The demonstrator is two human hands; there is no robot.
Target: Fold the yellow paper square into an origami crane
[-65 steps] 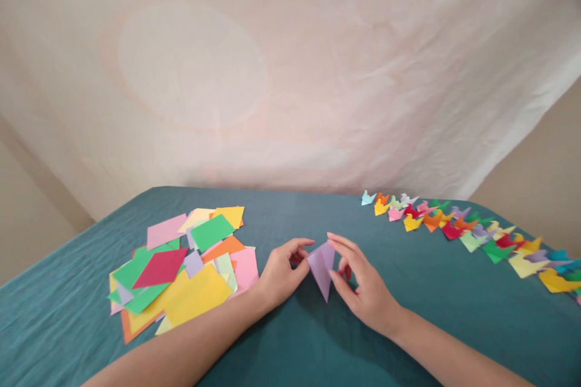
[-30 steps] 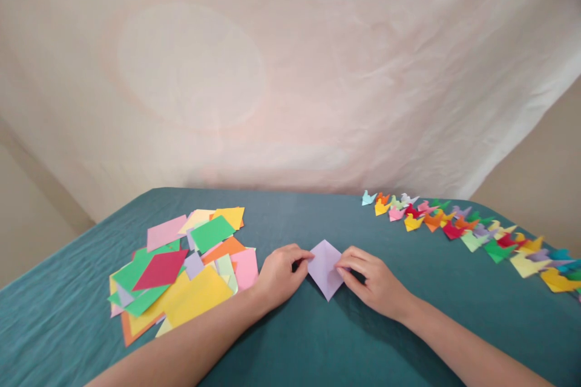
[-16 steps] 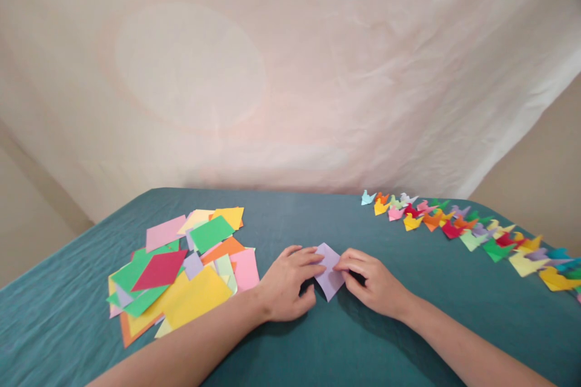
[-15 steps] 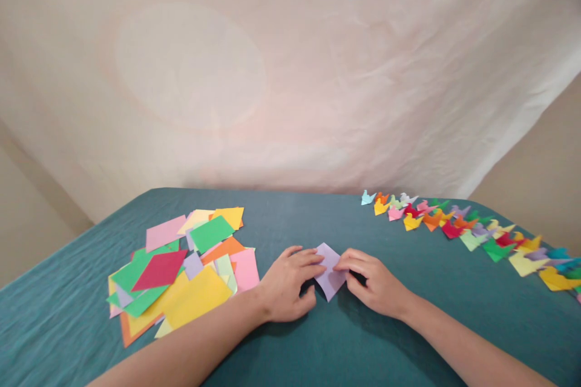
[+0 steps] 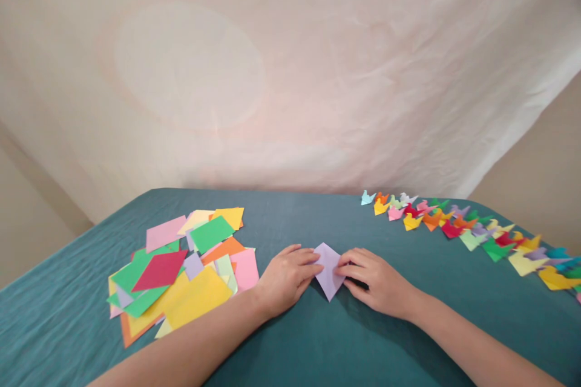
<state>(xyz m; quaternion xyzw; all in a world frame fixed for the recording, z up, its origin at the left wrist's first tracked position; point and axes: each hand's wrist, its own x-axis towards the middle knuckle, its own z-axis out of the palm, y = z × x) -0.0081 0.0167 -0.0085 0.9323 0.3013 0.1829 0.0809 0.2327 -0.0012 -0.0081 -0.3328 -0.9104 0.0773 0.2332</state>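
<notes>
A lilac sheet of origami paper [image 5: 328, 275] lies on the table between my hands, turned so one corner points toward me. My left hand [image 5: 290, 276] has its fingertips on the paper's left edge, with the thumb tucked close under the fingers. At the right corner, my right hand [image 5: 374, 281] pinches the paper between thumb and fingers. Parts of both side corners are hidden under my fingers.
Loose coloured paper sheets [image 5: 200, 296] lie in a spread pile on the left. Several folded paper birds [image 5: 451, 228] stand in rows along the right side. A teal cloth [image 5: 290, 357] covers the table, and a pale curtain [image 5: 290, 72] hangs behind it.
My left thumb has drawn in toward the paper and fingers. My right fingers have shifted slightly at the right corner, and the paper's lower edges look straighter.
</notes>
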